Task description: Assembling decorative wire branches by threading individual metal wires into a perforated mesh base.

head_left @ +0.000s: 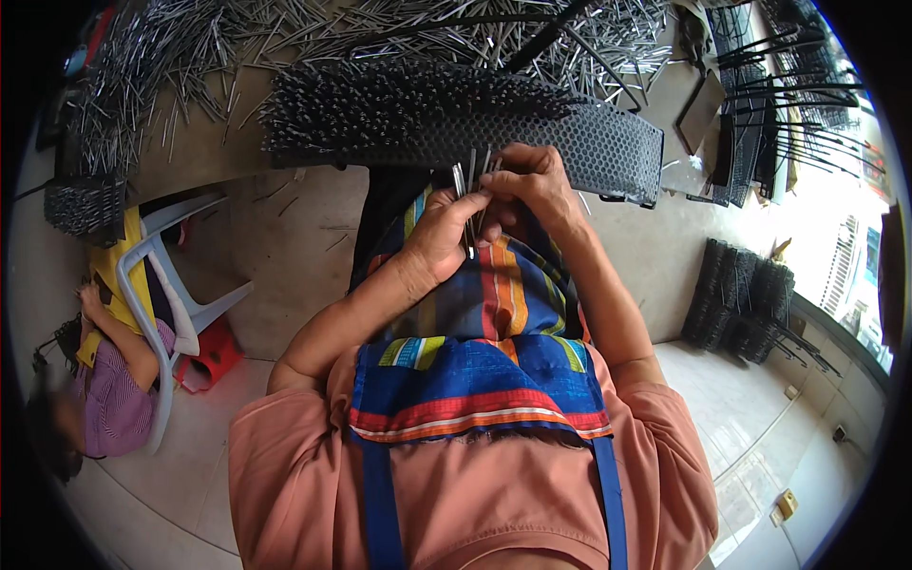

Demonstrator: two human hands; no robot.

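My left hand [439,236] is closed around a few thin, shiny metal rods [458,179] that stick up past the thumb and down below the fingers. Close against it, my right hand [540,190] has thumb and fingers pinched together at the rods' upper part. How many rods each hand has hold of is partly hidden. Just beyond both hands lies a long black perforated panel [617,150] with a honeycomb of holes. Its left and far parts bristle with upright metal rods [380,106], while the holes at its near right side are bare.
Loose metal rods [199,57] are heaped across the table behind the panel. A smaller rod-filled block [85,204] sits at the left. Another person [119,380] is beside a grey plastic chair [157,275]. Black racks [736,294] stand on the floor at right.
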